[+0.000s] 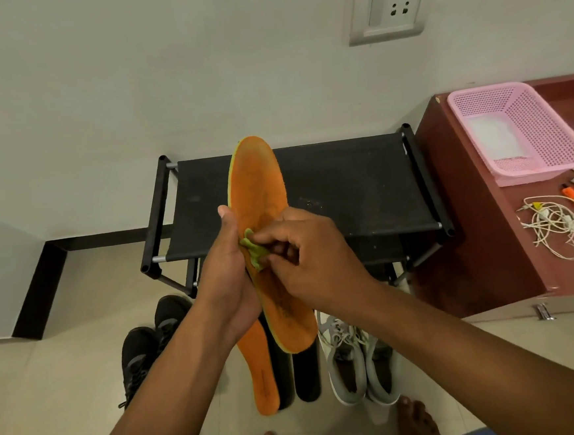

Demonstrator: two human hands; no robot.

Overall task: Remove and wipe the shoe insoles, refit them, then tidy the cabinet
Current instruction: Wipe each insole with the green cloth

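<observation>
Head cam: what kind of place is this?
Likely a home entryway or room corner: a black shoe rack against the wall, grey sneakers on the tiled floor, and a wall socket above.

Pale grey-white wall (130,75) fills upper frame; switch-and-socket plate (387,5) upper right. Beige tiled floor (52,390) below, black skirting (85,241) lower left. Reddish-brown cabinet top (477,209) at right edge.

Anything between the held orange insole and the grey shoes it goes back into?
Nothing visible. The orange insole is held by the left hand above the floor; the grey shoes sit just right below, openings unobstructed.
</observation>
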